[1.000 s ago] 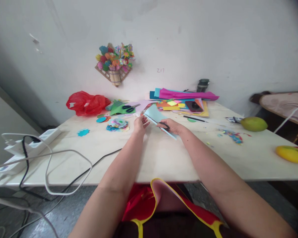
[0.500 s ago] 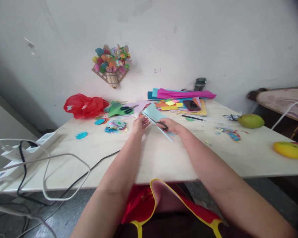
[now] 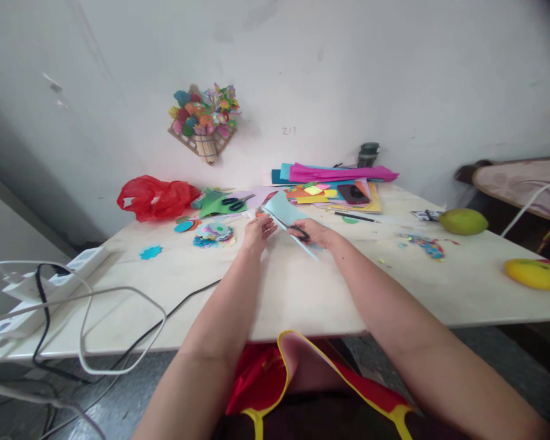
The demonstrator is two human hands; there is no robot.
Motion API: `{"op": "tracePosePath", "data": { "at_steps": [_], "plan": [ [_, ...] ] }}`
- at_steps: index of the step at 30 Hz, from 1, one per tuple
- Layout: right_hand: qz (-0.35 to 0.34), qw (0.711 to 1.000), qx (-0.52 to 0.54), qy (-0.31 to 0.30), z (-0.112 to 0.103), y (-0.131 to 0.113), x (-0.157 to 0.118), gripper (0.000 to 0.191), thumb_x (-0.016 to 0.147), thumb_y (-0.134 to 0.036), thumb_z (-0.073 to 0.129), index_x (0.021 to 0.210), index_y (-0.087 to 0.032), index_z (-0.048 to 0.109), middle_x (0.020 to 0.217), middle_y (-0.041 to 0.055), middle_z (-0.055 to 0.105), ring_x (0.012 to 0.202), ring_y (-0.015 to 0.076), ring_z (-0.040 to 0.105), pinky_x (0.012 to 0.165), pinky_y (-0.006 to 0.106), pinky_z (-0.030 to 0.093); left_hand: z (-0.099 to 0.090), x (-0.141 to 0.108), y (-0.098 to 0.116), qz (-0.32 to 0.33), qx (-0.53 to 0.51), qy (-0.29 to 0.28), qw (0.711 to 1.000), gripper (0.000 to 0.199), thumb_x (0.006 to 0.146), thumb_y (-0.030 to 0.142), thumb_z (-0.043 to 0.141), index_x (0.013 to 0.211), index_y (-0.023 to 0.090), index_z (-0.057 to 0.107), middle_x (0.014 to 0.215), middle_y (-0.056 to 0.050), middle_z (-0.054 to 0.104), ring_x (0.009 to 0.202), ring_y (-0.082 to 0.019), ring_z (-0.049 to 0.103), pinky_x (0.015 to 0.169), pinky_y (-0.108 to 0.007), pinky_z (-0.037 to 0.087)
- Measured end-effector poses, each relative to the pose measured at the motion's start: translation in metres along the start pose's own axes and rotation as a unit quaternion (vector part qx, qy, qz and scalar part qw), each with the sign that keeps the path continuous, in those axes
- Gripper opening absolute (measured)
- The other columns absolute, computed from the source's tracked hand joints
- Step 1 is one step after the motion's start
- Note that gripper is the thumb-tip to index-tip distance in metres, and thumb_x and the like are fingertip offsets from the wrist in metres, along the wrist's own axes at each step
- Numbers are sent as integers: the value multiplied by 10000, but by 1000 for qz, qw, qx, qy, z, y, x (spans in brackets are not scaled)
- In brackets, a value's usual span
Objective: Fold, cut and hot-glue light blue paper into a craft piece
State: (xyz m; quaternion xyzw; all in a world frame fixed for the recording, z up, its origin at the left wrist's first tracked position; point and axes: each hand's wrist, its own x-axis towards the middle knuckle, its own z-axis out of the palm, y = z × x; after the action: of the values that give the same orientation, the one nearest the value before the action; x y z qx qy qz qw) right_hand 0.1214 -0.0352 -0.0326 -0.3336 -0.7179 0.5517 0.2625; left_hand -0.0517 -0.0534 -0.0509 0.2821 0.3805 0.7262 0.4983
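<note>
My right hand (image 3: 318, 233) is closed around the black handles of a pair of scissors (image 3: 297, 232). The scissor blades lie along a sheet of light blue paper (image 3: 284, 206), with a narrow strip of it on the near side of the blades. At the sheet's left end, my left hand (image 3: 257, 233) has its fingers curled and pinches the paper near the blade tips. Left of that hand is a pile of flower-shaped paper cutouts (image 3: 214, 233). A second pair of scissors (image 3: 238, 202) rests on green paper (image 3: 213, 203).
A red plastic bag (image 3: 158, 197) sits at the back left. Coloured sheets (image 3: 339, 173), a phone (image 3: 353, 194) and a pencil (image 3: 357, 217) lie behind my hands. A power strip (image 3: 80, 263) with cables is at left; a green mango (image 3: 464, 221) and a yellow one (image 3: 536, 274) are at right.
</note>
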Motion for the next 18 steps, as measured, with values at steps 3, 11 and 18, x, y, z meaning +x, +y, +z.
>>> {"op": "tracePosePath", "data": {
  "at_steps": [3,11,18],
  "plan": [
    [-12,1000,-16,-8,-2,3,1,245,689,-360,602,628,-166,466,425,-74,390,335,36,300,338,185,192,0,0,0,5,7,-8,1000,121,628,159,659,701,134,566,619,1,585,535,-72,549,661,-279,520],
    [-40,999,-14,-33,-5,4,-1,308,710,-437,594,648,-160,472,465,-49,454,336,37,306,311,190,198,-1,0,-1,5,21,-31,999,88,644,160,649,688,126,581,631,-12,587,541,-77,545,652,-292,519],
    [-45,998,17,-50,-7,10,4,316,750,-458,542,671,-157,483,476,-35,483,334,42,341,300,179,210,5,-9,-1,-7,43,-53,998,116,617,177,666,671,130,575,625,-6,576,553,-77,541,639,-276,518]
  ]
}}
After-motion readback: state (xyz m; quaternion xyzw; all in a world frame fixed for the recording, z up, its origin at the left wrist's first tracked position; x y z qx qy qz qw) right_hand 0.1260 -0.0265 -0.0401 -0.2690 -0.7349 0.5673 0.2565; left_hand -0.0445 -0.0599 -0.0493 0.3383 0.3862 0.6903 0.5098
